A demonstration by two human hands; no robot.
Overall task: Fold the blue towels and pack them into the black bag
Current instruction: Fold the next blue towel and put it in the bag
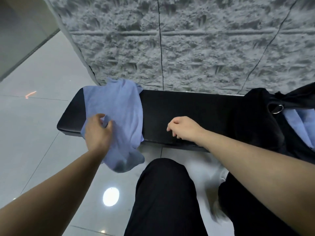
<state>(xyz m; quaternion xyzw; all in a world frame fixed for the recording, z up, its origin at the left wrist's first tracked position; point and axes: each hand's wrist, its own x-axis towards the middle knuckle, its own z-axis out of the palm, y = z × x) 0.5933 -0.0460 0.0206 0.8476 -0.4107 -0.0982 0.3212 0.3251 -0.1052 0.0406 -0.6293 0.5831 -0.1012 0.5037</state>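
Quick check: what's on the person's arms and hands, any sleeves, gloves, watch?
Nothing worn: left hand and right hand are bare, no gloves, rings or watch visible. Both forearms are bare up to the frame edge, so no sleeves show. No markings.

1. A grey wall panel [196, 41] with a rough, stone-like relief fills the upper view; thin dark seams run down it.
2. A black padded bench [184, 114] stands against that wall — its left corners rounded.
3. The floor [42, 120] is glossy pale tile with thin joints.
4. A round light reflection [111, 196] shines on the tiles — a small orange glint [30, 94] lies farther left.
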